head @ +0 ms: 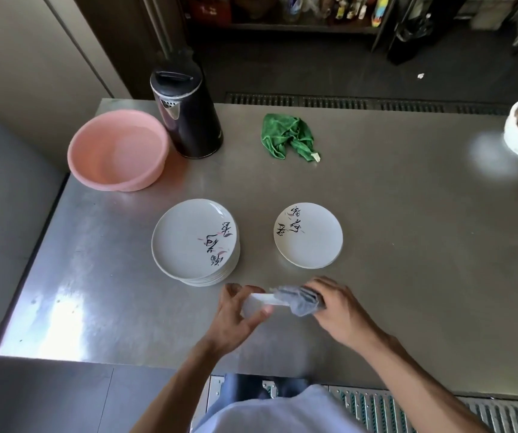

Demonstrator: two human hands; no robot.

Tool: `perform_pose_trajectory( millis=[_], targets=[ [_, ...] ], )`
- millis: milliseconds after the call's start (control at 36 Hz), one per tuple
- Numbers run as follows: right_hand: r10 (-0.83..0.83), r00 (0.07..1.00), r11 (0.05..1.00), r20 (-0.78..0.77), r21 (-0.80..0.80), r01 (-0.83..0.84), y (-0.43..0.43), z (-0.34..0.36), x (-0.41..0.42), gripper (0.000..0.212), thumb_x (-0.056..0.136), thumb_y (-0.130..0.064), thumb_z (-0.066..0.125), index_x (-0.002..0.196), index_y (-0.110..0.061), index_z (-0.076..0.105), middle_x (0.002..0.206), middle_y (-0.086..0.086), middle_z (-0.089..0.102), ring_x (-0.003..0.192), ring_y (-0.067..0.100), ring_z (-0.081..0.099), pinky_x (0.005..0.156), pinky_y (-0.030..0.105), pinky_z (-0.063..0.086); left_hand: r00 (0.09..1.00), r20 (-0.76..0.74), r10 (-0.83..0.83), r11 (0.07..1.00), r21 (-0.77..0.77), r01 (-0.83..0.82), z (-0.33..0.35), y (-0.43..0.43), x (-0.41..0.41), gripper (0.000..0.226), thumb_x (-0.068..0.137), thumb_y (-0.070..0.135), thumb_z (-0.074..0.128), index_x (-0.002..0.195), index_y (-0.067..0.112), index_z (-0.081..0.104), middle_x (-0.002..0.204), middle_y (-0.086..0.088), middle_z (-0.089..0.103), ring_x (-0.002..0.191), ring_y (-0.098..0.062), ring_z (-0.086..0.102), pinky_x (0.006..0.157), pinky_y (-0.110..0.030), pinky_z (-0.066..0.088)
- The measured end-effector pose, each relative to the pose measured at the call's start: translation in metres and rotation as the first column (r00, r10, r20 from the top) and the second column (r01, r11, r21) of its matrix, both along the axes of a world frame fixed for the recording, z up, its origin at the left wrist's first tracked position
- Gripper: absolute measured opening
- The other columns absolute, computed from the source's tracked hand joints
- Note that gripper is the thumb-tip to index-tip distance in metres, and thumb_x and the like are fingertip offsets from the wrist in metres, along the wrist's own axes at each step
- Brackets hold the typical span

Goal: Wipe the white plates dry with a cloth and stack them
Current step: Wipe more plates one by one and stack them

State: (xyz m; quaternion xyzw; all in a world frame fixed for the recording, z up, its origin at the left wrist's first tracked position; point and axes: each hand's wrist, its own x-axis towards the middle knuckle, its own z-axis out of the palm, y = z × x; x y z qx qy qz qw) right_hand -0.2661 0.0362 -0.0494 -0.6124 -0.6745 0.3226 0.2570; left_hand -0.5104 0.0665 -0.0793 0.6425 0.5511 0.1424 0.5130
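Head view: small white glazed plate, edge-on, held just right of and nearer than the tall stack of white painted plates. Grip of left hand curled on its rim; grip of right hand pinches a crumpled grey cloth over the opposite rim. Likely stiff, light, slick, chippable; best held by the rims. Plate face hidden and blurred.

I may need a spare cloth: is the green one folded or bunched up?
Bunched up: the green cloth lies in a crumpled, creased heap on the table.
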Motion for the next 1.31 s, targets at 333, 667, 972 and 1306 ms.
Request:
perform_pose_trajectory(
  millis=[333, 667, 972, 1306],
  targets=[
    [-0.511, 0.826, 0.858, -0.236, -0.088, 0.506, 0.006, -0.019, 0.009, 0.042, 0.080, 0.007, 0.065, 0.087, -0.033, 0.054, 0.075, -0.014, 0.065, 0.062, -0.005, 0.051, 0.057, 0.014, 0.041, 0.972, 0.224, 0.075, 0.984, -0.175, -0.036, 0.003, 0.001, 0.007, 0.022, 0.100, 0.021, 0.066, 0.084, 0.008, 0.059, 0.074, 0.007, 0.051, 0.070, -0.007, 0.047, 0.062, -0.021, 0.040],
    [-0.015, 0.982, 0.955, 0.188, -0.287, 0.070, -0.039, -0.080, -0.056, 0.074, 0.102, -0.041, 0.047, 0.158, -0.016, 0.007, 0.161, 0.008, -0.016, 0.150, 0.025, -0.019, 0.125, 0.038, -0.006, 0.791, 0.200, 0.578, 0.657, -0.688, -0.307, -0.021, -0.029, 0.020, 0.022, 0.102, 0.024, 0.062, 0.116, 0.007, 0.067, 0.101, -0.010, 0.078, 0.087, -0.020, 0.074, 0.069, -0.036, 0.061],
    [0.327, 0.891, 0.939, 0.314, -0.213, -0.269, -0.076, -0.059, -0.045, 0.068, 0.103, -0.061, 0.016, 0.159, -0.022, 0.012, 0.166, 0.002, -0.001, 0.154, 0.023, -0.005, 0.122, 0.034, 0.000, 0.770, 0.166, 0.616, 0.573, -0.765, -0.294, -0.028, -0.025, 0.015, 0.022, 0.105, 0.011, 0.051, 0.105, 0.003, 0.072, 0.100, -0.021, 0.076, 0.085, -0.027, 0.074, 0.071, -0.038, 0.061],
    [0.196, 0.937, 0.931, 0.291, -0.354, -0.085, -0.042, -0.073, -0.068, 0.063, 0.107, -0.046, 0.019, 0.154, -0.020, -0.013, 0.160, 0.001, -0.025, 0.149, 0.016, -0.027, 0.122, 0.034, -0.015, 0.788, 0.160, 0.594, 0.592, -0.751, -0.294, -0.028, -0.022, 0.026, 0.019, 0.105, 0.011, 0.052, 0.109, 0.004, 0.069, 0.098, -0.014, 0.077, 0.087, -0.023, 0.074, 0.070, -0.036, 0.060]
  ],
)
